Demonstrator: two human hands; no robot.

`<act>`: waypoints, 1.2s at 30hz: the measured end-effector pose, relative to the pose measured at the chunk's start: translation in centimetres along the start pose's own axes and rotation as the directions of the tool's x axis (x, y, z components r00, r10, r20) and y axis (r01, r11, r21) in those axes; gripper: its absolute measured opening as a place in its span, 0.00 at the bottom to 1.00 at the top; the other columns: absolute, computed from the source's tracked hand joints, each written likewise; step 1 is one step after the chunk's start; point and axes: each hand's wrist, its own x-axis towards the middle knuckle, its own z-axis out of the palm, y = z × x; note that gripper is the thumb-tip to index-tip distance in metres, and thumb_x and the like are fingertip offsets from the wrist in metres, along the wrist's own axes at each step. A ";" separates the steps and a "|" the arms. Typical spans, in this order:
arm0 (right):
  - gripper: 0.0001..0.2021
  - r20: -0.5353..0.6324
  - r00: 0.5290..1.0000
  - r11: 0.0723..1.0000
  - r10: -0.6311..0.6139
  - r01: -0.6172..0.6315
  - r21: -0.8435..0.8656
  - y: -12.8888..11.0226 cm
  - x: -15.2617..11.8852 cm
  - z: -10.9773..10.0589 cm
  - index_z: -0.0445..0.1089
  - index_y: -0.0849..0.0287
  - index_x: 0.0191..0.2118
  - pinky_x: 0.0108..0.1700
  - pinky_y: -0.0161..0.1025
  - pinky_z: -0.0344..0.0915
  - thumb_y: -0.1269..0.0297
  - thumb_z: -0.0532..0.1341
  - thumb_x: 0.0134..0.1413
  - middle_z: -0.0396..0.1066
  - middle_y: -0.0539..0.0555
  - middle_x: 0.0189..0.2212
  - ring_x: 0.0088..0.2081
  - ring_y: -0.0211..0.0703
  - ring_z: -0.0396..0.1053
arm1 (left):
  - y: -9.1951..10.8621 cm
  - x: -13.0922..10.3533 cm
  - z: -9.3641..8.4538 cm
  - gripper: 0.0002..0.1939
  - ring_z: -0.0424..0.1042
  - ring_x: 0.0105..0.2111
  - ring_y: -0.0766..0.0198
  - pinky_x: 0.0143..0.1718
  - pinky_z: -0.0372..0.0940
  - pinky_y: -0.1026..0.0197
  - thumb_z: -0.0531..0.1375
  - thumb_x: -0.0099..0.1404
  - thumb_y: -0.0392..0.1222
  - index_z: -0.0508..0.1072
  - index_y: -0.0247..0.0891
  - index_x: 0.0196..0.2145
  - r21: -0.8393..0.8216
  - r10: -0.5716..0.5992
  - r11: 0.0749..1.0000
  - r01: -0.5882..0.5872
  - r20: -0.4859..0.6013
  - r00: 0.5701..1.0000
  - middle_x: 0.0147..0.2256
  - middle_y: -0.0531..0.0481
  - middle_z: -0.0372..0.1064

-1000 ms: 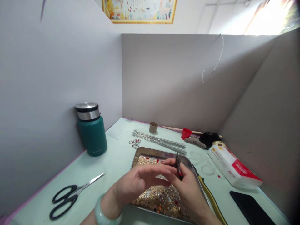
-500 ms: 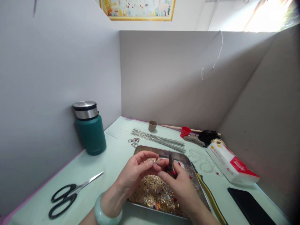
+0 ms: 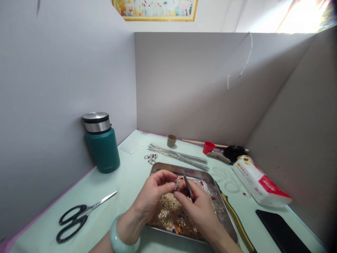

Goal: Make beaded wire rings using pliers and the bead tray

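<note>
My left hand [image 3: 154, 188], with a pale green bangle [image 3: 121, 235] at its wrist, is closed in a pinch over the metal tray [image 3: 181, 169]. A small wire ring [image 3: 177, 187] shows at its fingertips, partly hidden. My right hand [image 3: 197, 202] meets it from the other side, thumb and fingertips pinched at the same ring. Tucked in the right hand's fingers are small dark pliers [image 3: 188, 188] with red on the handle, tips pointing up. Gold beads [image 3: 171, 203] fill much of the tray, with some red and clear ones.
Black-handled scissors [image 3: 84, 216] lie at left, near a green flask [image 3: 102, 149]. Behind the tray are beaded rings [image 3: 151, 159], a bundle of wires [image 3: 179, 156], a brown cup [image 3: 172, 140] and a red cup [image 3: 209, 147]. A tissue pack [image 3: 263, 182] and black phone [image 3: 281, 230] are at right.
The pliers have turned in my right hand and now lean to the left. Both hands have closed in around the small ring, the fingertips nearer together.
</note>
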 end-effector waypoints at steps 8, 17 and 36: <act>0.07 -0.042 0.999 1.000 0.019 -0.018 0.024 0.1 -0.1 -0.1 0.64 0.58 0.31 0.36 0.35 0.56 0.61 0.58 0.57 0.64 0.48 0.29 0.32 0.39 0.60 | 0.5 0.0 0.6 0.09 0.70 0.36 0.59 0.43 0.62 0.55 0.64 0.55 0.40 0.73 0.32 0.34 0.184 -0.001 0.983 0.000 0.008 1.000 0.36 0.42 0.74; 0.07 -0.029 0.998 0.994 0.057 -0.054 0.092 0.5 0.0 -0.2 0.65 0.58 0.33 0.37 0.34 0.57 0.59 0.60 0.56 0.65 0.47 0.30 0.33 0.39 0.62 | 0.9 -0.1 0.8 0.08 0.70 0.36 0.60 0.42 0.63 0.57 0.64 0.56 0.40 0.72 0.33 0.32 0.195 0.016 0.981 -0.023 0.034 0.999 0.34 0.45 0.74; 0.11 -0.014 0.987 0.969 0.161 -0.156 0.190 -0.1 0.2 -0.1 0.68 0.59 0.38 0.38 0.38 0.62 0.58 0.62 0.52 0.69 0.51 0.31 0.34 0.44 0.65 | 1.3 -0.1 1.0 0.10 0.65 0.31 0.65 0.35 0.59 0.61 0.65 0.53 0.41 0.69 0.34 0.27 0.241 -0.013 0.970 0.007 0.022 1.000 0.30 0.49 0.68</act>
